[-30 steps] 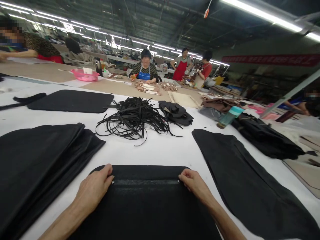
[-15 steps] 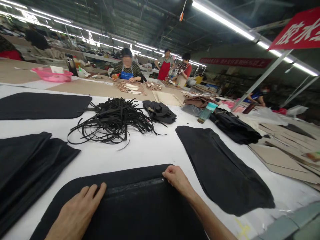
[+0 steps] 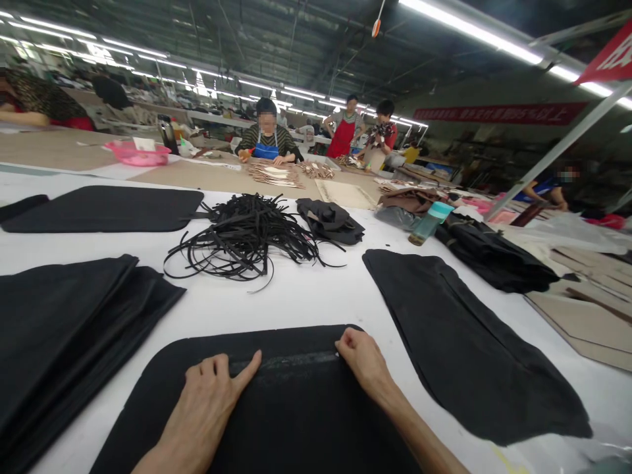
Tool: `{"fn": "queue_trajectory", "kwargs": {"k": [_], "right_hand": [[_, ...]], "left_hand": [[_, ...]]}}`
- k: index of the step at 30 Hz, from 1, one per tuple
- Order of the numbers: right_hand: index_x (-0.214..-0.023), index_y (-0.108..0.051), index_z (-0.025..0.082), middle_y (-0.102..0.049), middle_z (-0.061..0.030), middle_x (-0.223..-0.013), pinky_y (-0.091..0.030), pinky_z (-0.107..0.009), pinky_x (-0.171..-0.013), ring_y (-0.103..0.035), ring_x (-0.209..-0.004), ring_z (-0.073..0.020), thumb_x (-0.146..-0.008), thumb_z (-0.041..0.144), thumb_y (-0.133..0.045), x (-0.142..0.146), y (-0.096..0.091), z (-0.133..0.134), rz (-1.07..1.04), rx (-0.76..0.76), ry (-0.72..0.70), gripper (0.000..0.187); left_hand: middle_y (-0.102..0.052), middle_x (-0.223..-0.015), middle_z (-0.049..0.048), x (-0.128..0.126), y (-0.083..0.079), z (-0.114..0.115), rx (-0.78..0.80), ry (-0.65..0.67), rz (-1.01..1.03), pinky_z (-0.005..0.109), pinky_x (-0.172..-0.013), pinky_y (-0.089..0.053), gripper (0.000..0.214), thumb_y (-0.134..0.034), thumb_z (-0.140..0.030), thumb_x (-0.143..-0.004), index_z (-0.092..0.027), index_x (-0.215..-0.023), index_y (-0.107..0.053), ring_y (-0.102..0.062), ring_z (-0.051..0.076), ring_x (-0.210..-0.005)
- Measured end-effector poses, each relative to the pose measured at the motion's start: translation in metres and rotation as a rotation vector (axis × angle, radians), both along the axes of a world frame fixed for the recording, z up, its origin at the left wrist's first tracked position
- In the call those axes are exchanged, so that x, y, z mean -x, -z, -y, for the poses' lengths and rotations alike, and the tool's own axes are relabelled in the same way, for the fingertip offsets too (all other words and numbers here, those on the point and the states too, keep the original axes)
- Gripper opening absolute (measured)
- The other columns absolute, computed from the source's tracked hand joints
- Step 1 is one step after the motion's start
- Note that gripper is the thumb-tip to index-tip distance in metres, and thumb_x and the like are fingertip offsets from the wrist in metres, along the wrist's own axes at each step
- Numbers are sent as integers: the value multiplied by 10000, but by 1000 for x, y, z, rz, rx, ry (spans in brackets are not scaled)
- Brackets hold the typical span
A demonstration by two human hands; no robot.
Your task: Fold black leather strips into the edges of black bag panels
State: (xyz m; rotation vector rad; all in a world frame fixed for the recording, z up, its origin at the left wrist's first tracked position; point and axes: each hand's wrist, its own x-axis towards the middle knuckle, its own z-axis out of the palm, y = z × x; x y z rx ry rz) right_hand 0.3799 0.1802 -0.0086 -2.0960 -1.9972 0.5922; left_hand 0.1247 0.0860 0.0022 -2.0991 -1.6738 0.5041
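A black panel [image 3: 291, 408] with rounded corners lies in front of me on the white table, a shiny smeared band [image 3: 296, 359] running along its far side. My left hand [image 3: 202, 401] rests on the panel at the left end of this band. Its thumb is stretched out to the right and its fingers bend down on the surface; I see nothing held in it. At the right end of the band, my right hand [image 3: 364, 359] has thumb and fingers pinched together near the far right corner. A tiny white bit shows by the fingertips; what they grip is hidden.
Tangled black strips [image 3: 247, 237] lie beyond the panel. Stacked black pieces [image 3: 64, 329] are at left, another long black piece [image 3: 469, 336] at right. A teal-lidded bottle [image 3: 430, 224] and a pink basket [image 3: 141, 155] stand farther back. A co-worker [image 3: 266, 135] sits across the table.
The view has swung left, so the scene sits farther right. My left hand has slid right along the band, its thumb now spread. My right hand stays pinched at the band's right end.
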Motion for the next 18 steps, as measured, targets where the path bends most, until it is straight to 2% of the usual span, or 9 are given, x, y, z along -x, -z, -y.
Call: {"fn": "queue_trajectory", "kwargs": {"k": [4, 6, 7, 10, 12, 14, 16, 18], "right_hand": [[-752, -507, 207, -573, 2, -639, -281, -269, -557, -525, -633, -173, -835, 256, -522, 1, -4, 7, 135, -64, -25, 97], [-836, -525, 200, -594, -33, -733, -287, -290, -576, -536, -678, -200, -851, 207, -495, 6, -9, 12, 202, -101, -49, 34], [-853, -534, 196, -597, -51, -796, -297, -299, -593, -539, -717, -211, -853, 156, -471, 10, -11, 15, 245, -137, -88, 75], [-868, -561, 206, -573, -57, -928, -338, -312, -688, -521, -837, -214, -835, 42, -420, 29, -17, 26, 327, -298, -342, 219], [-945, -563, 221, -565, -41, -967, -363, -310, -744, -506, -864, -201, -833, 60, -443, 44, -16, 33, 294, -376, -562, 230], [-1092, -523, 205, -557, -51, -1027, -386, -322, -786, -492, -894, -210, -801, 126, -520, 56, -11, 39, 248, -390, -730, 301], [-1196, -465, 138, -549, -91, -1059, -408, -360, -809, -479, -915, -242, -715, 179, -610, 63, -4, 41, 268, -380, -822, 504], [-1231, -441, 95, -553, -117, -1062, -424, -389, -818, -477, -926, -263, -672, 172, -634, 65, 6, 42, 307, -398, -830, 596]], "left_hand": [[-581, -795, 66, -3, 3, 0, -11, -32, -40, 340, -576, -433, 819, -352, 79, -725, -453, -1338, -238, -594, 227, -675], [-581, -793, 68, -3, 5, 1, -32, -38, -26, 343, -574, -427, 823, -347, 81, -726, -469, -1330, -240, -590, 231, -670], [-583, -793, 71, -3, 6, 1, -43, -37, -13, 346, -574, -425, 827, -341, 84, -724, -474, -1326, -246, -589, 234, -668], [-575, -782, 72, -2, 8, 1, -66, -51, 56, 359, -575, -419, 827, -337, 90, -714, -488, -1304, -292, -585, 248, -671], [-557, -767, 65, -2, 8, 2, -82, -64, 126, 375, -588, -421, 805, -347, 80, -721, -491, -1288, -325, -579, 251, -678], [-543, -753, 56, -3, 8, 2, -90, -75, 171, 382, -598, -423, 790, -357, 74, -726, -489, -1280, -343, -573, 247, -674], [-549, -753, 56, -3, 8, 2, -85, -76, 166, 377, -597, -422, 792, -357, 78, -726, -486, -1282, -341, -571, 244, -669], [-572, -766, 62, -2, 8, 2, -72, -64, 138, 368, -600, -424, 798, -349, 86, -725, -478, -1291, -330, -578, 241, -672]]}}
